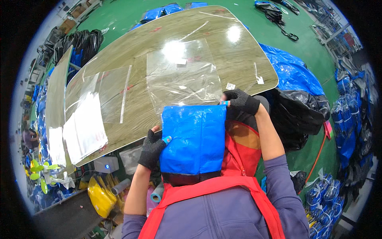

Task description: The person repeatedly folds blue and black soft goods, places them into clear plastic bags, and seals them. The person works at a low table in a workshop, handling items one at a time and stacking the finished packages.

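Around me is a workroom with a green floor [115,16], and in front of me stands a table [238,59] with a wood-pattern top and rounded corners. On this table lie clear plastic bags [187,75], and toward its left side a pile of white sheets [85,127]. At my right, below the table edge, there is loose black material [292,123].

The blue folded piece [193,139] is between my two hands, before my red apron [242,147], at the near edge of the table. My left hand [152,149] is closed on its left border, with the thumb on the upper face and the other fingers mostly hidden behind. My right hand [240,101] pinches the top right corner, the thumb and fingers close together. Both hands wear dark fingerless gloves.

I judge the piece to be light and flexible, rather not fragile. Its face shines, so it may slide a little under bare fingertips. It seems best to hold it at the side borders or the corners, where several layers can be pressed together. The black lower strip looks soft, and I suppose it could unfold if it is left free.
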Motion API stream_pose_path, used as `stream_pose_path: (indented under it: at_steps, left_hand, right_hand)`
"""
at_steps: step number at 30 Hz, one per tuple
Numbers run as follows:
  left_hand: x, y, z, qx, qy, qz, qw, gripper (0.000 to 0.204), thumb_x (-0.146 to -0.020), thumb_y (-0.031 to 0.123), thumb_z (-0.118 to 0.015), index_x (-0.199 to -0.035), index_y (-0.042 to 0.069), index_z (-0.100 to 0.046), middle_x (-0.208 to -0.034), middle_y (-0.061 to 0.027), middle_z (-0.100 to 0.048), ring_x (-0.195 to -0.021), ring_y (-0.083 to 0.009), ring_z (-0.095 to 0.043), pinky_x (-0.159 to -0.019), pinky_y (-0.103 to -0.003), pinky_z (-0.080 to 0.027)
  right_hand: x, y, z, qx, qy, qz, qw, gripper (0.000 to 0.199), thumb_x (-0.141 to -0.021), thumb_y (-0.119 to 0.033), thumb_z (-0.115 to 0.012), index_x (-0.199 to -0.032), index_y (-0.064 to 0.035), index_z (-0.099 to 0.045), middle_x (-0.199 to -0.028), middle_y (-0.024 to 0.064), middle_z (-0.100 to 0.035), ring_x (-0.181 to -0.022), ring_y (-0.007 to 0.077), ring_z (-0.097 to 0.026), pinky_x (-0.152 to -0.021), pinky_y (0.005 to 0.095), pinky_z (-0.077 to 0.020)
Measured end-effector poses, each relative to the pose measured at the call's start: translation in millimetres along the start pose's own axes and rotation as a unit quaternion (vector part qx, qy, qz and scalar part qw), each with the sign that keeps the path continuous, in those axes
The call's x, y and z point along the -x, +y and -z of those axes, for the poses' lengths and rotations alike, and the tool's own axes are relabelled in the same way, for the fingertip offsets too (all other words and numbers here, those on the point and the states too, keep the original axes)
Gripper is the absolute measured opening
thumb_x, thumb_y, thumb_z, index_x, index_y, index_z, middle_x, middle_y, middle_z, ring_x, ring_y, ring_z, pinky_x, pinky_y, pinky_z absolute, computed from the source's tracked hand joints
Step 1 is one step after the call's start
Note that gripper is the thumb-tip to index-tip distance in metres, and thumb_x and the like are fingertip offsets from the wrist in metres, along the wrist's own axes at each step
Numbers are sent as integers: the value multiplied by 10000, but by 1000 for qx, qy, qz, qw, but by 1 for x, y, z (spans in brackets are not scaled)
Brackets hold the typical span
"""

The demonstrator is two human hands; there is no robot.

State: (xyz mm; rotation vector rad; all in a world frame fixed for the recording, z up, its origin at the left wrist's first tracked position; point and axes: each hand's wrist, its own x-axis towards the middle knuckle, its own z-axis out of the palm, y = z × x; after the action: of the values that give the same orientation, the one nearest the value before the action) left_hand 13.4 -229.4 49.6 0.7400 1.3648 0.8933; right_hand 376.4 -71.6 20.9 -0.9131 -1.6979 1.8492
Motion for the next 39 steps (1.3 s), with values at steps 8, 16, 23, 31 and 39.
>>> stream_pose_path:
  at_steps: [8, 16, 23, 31, 39]
  left_hand:
    - [-11, -15, 18, -124, -26, -34, 991, 721, -810, 236, -750, -1356, -10, -349, -1164, -178, -600, -1034, -224, -590, -893, -335, -484]
    - [-69, 22, 16, -293, 55, -96, 950, 616, -860, 394, -673, -1278, -13, -473, -1155, -151, -596, -1050, -230, -571, -894, -334, -464]
    - [-70, 7, 6, -232, 90, -123, 961, 683, -831, 414, -694, -1305, -22, -468, -1181, -178, -588, -1047, -233, -582, -885, -327, -469]
    - [-57, 17, -2, -268, 101, -79, 955, 640, -846, 395, -688, -1303, 0, -477, -1172, -159, -596, -1027, -215, -582, -879, -314, -473]
    - [-51, 10, 0, -108, 16, -52, 993, 434, -874, 317, -668, -1168, 27, -537, -991, -83, -632, -881, -148, -579, -784, -281, -479]
  right_hand:
    - [22, 0, -63, -326, 67, 2, 943, 340, -889, -313, -655, -1097, -60, -561, -1007, 26, -611, -935, 123, -572, -809, 291, -493]
    - [6, 14, -98, -192, 284, -8, 939, 297, -806, -55, -734, -1032, -43, -542, -893, 55, -617, -763, 124, -584, -701, 272, -512]
    - [18, 18, -103, -234, 240, -126, 934, 302, -907, -361, -630, -825, -71, -620, -735, -18, -572, -659, 63, -498, -586, 225, -400]
    - [20, 8, -104, 40, 387, 104, 915, 179, -891, -164, -617, -939, 8, -638, -881, 116, -667, -766, 181, -626, -711, 341, -503]
    - [61, 16, -129, 183, 357, 109, 910, 203, -830, -21, -601, -1030, 10, -612, -930, 165, -642, -838, 277, -635, -735, 353, -506]
